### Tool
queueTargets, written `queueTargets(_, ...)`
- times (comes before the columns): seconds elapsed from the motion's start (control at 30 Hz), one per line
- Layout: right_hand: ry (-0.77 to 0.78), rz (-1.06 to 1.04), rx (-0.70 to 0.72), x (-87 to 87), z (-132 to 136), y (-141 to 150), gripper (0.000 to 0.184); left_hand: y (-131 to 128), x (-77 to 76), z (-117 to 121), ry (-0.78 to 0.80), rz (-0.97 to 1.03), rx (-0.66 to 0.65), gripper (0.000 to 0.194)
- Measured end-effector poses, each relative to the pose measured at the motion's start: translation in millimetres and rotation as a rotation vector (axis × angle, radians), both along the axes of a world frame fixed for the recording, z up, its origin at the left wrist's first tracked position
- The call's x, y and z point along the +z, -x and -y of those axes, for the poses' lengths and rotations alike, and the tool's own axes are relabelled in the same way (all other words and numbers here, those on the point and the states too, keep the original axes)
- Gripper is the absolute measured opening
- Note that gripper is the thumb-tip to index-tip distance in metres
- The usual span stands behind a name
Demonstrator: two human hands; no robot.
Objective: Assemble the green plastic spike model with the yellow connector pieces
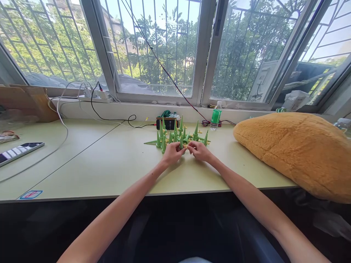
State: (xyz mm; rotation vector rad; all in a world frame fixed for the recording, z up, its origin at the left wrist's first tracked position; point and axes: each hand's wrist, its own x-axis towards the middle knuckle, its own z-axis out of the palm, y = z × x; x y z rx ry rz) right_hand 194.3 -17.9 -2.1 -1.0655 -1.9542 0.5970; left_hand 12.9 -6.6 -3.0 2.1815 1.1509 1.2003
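A cluster of several green pointed cones [179, 136] with small yellow pieces stands on the pale green desk [109, 164], just below the window. My left hand [172, 152] and my right hand [199, 150] meet at the front of the cluster. The fingers of both hands are pinched together on a small yellow-green piece [187, 147] at the near edge of the cones. One cone lies on its side at the cluster's left end [150, 142].
A large orange plush cushion [298, 149] covers the desk's right side. A green-labelled water bottle [215, 117] and a small dark box [166, 123] stand behind the cones. Cables and a power strip [94, 96] run along the sill; a phone [19, 152] lies at left.
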Motion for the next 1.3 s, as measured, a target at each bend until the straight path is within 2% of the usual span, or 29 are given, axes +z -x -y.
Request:
queueTargets(0.13,0.025,-0.053,0.029,0.4,1.4,0.0,0.025,0.0,1.8,1.8,0.017,0.004,-0.018,0.034)
queueTargets(0.37,-0.001,0.014,-0.011,1.0,2.1,-0.8,0.021,0.9,1.5,1.8,0.04,-0.021,-0.04,0.026)
queueTargets(0.8,-0.068,0.154,-0.055,2.9,0.6,-0.8,0.038,0.2,1.2,3.8,0.044,-0.003,-0.055,0.021)
queueTargets(0.9,-0.06,0.119,-0.067,2.1,0.5,-0.2,0.039,-0.3,0.9,3.2,0.035,0.001,-0.044,0.018)
queueTargets(1.07,0.015,-0.016,0.0,2.8,2.0,1.0,0.027,-0.7,1.0,3.2,0.054,0.021,-0.021,0.016)
queueTargets(1.3,0.019,-0.01,-0.009,2.9,3.4,0.9,0.024,-0.1,3.1,4.7,0.032,0.008,-0.022,0.019)
